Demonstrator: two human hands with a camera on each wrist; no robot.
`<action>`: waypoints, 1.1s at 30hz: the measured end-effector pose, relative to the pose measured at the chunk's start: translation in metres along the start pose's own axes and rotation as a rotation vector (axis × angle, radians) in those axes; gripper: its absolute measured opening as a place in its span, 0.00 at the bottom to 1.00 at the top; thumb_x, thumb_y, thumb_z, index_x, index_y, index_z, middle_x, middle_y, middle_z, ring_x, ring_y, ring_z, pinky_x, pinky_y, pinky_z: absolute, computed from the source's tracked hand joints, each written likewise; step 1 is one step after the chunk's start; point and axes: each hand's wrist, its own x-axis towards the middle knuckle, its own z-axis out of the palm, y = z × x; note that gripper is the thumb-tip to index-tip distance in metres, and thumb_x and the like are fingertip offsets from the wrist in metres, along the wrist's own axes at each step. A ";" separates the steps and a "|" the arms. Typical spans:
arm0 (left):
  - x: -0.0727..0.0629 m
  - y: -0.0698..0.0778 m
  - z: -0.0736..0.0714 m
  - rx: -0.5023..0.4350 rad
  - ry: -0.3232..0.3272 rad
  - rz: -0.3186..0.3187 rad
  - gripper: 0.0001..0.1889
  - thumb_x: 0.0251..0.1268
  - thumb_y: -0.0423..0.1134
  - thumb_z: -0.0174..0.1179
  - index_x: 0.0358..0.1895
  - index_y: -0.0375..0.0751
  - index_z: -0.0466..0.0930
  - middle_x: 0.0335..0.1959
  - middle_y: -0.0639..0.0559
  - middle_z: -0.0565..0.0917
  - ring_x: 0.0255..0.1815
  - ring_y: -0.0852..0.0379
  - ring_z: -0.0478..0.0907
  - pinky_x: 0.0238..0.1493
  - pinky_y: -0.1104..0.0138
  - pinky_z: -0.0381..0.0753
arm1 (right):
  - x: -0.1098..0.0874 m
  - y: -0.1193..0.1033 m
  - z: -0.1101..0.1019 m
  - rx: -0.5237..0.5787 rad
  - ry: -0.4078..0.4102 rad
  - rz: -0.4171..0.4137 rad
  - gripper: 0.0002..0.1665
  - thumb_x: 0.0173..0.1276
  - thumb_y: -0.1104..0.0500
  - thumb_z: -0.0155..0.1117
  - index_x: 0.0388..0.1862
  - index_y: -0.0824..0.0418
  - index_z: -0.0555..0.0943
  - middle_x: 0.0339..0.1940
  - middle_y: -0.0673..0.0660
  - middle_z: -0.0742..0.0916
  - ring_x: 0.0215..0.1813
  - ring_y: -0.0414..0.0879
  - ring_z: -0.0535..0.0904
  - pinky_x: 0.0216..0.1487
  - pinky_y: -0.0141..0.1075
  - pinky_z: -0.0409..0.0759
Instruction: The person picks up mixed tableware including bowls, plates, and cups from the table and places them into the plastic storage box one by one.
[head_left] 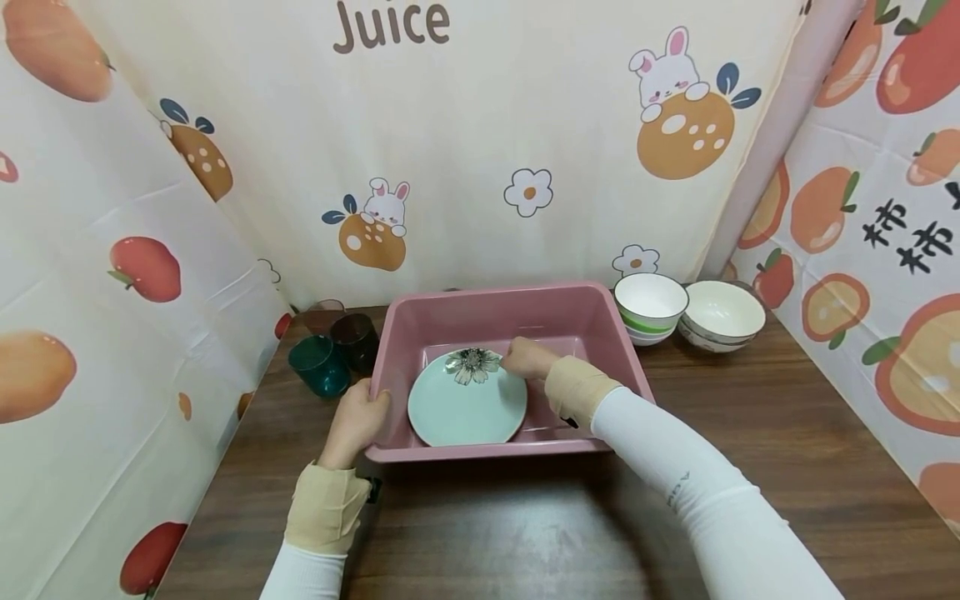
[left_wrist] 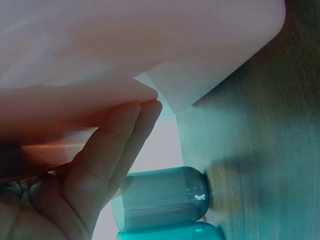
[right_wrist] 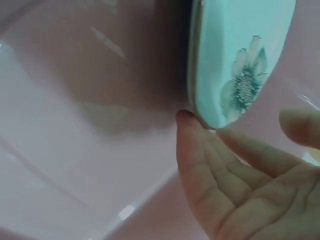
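Note:
A pale mint plate (head_left: 465, 408) with a dark flower print lies in a pink plastic basin (head_left: 495, 452), left of its middle. My right hand (head_left: 531, 360) reaches into the basin at the plate's far right edge. In the right wrist view, its fingertips (right_wrist: 186, 120) touch the plate's rim from the outside, while the thumb stands apart from it. My left hand (head_left: 356, 423) grips the basin's left rim near the front corner. Its fingers (left_wrist: 120, 135) lie against the outer wall in the left wrist view, with the thumb hidden.
Left of the basin stand a teal glass (head_left: 319, 367) and a dark brown glass (head_left: 356, 342), with a clear glass behind them. Two stacks of bowls, one nearer (head_left: 651, 298) and one further right (head_left: 722, 312), sit beyond the basin's right corner. A printed curtain (head_left: 465, 125) hangs behind the wooden table (head_left: 525, 533).

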 end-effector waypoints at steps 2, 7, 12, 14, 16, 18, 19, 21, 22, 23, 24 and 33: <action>0.000 0.000 0.000 -0.001 -0.001 -0.001 0.19 0.69 0.38 0.47 0.52 0.23 0.75 0.45 0.29 0.83 0.37 0.45 0.80 0.41 0.54 0.83 | -0.004 -0.002 -0.003 -0.025 -0.004 -0.021 0.26 0.71 0.56 0.53 0.59 0.75 0.74 0.58 0.69 0.82 0.59 0.59 0.79 0.60 0.47 0.78; -0.001 0.000 0.001 -0.004 -0.008 0.000 0.20 0.69 0.38 0.47 0.53 0.23 0.74 0.45 0.29 0.83 0.37 0.45 0.81 0.42 0.53 0.83 | -0.013 -0.009 -0.017 -0.053 0.031 -0.092 0.29 0.72 0.53 0.51 0.63 0.71 0.74 0.63 0.67 0.80 0.59 0.57 0.79 0.59 0.47 0.78; -0.002 0.000 0.001 -0.007 -0.009 0.001 0.20 0.70 0.38 0.47 0.53 0.23 0.74 0.46 0.29 0.82 0.37 0.44 0.81 0.43 0.52 0.83 | -0.024 -0.016 -0.041 -0.005 0.050 -0.164 0.31 0.73 0.51 0.49 0.67 0.71 0.71 0.65 0.66 0.79 0.62 0.57 0.79 0.62 0.48 0.77; -0.001 0.000 0.001 -0.009 -0.008 0.002 0.20 0.70 0.38 0.47 0.53 0.23 0.74 0.45 0.29 0.82 0.37 0.45 0.81 0.42 0.53 0.84 | -0.030 -0.018 -0.051 0.013 0.074 -0.194 0.31 0.74 0.51 0.49 0.68 0.71 0.69 0.66 0.67 0.78 0.65 0.58 0.76 0.65 0.49 0.74; -0.001 0.000 0.001 -0.007 -0.003 0.004 0.19 0.70 0.38 0.47 0.52 0.23 0.75 0.45 0.29 0.83 0.36 0.45 0.81 0.40 0.54 0.83 | -0.036 -0.018 -0.063 0.033 0.114 -0.214 0.31 0.74 0.51 0.50 0.69 0.69 0.69 0.66 0.66 0.78 0.64 0.59 0.76 0.65 0.50 0.74; 0.000 0.000 0.001 -0.006 0.000 0.006 0.19 0.69 0.38 0.47 0.52 0.23 0.75 0.44 0.30 0.83 0.35 0.46 0.81 0.39 0.55 0.83 | -0.044 -0.017 -0.076 0.043 0.169 -0.224 0.31 0.74 0.51 0.50 0.70 0.67 0.68 0.65 0.66 0.78 0.65 0.59 0.76 0.65 0.51 0.73; 0.000 0.000 0.001 -0.005 0.001 0.007 0.19 0.69 0.37 0.47 0.52 0.23 0.75 0.44 0.30 0.83 0.35 0.46 0.80 0.39 0.55 0.83 | -0.048 -0.016 -0.083 0.051 0.194 -0.220 0.32 0.74 0.51 0.50 0.71 0.66 0.67 0.65 0.66 0.79 0.65 0.59 0.76 0.65 0.51 0.73; 0.000 0.001 0.001 -0.003 0.002 0.006 0.19 0.70 0.38 0.47 0.52 0.23 0.75 0.44 0.30 0.83 0.35 0.46 0.80 0.39 0.55 0.83 | -0.056 -0.012 -0.097 0.075 0.239 -0.210 0.32 0.74 0.50 0.51 0.72 0.63 0.66 0.64 0.65 0.80 0.64 0.59 0.76 0.64 0.51 0.73; 0.001 0.000 0.001 -0.003 0.001 0.004 0.19 0.70 0.38 0.47 0.53 0.23 0.75 0.44 0.30 0.83 0.35 0.46 0.80 0.39 0.55 0.83 | -0.061 -0.010 -0.104 0.080 0.259 -0.207 0.33 0.74 0.49 0.52 0.73 0.63 0.65 0.64 0.66 0.80 0.64 0.59 0.76 0.64 0.52 0.73; 0.001 0.000 0.001 -0.005 -0.001 0.003 0.19 0.70 0.38 0.47 0.53 0.23 0.75 0.45 0.30 0.83 0.36 0.46 0.80 0.39 0.55 0.83 | -0.065 -0.007 -0.111 0.088 0.278 -0.202 0.34 0.74 0.49 0.52 0.74 0.62 0.64 0.63 0.66 0.80 0.65 0.59 0.75 0.65 0.52 0.73; 0.001 0.000 0.001 -0.006 -0.001 0.001 0.19 0.70 0.38 0.47 0.53 0.23 0.75 0.45 0.30 0.83 0.36 0.46 0.80 0.40 0.55 0.83 | -0.069 -0.003 -0.118 0.094 0.293 -0.198 0.34 0.74 0.49 0.53 0.74 0.61 0.63 0.63 0.66 0.80 0.65 0.59 0.75 0.65 0.52 0.72; 0.001 0.000 0.001 -0.008 -0.008 -0.007 0.19 0.70 0.37 0.47 0.53 0.23 0.74 0.44 0.30 0.83 0.36 0.46 0.80 0.39 0.56 0.83 | -0.097 0.047 -0.174 0.193 0.370 -0.185 0.42 0.75 0.44 0.52 0.77 0.65 0.54 0.68 0.72 0.73 0.58 0.51 0.79 0.54 0.37 0.81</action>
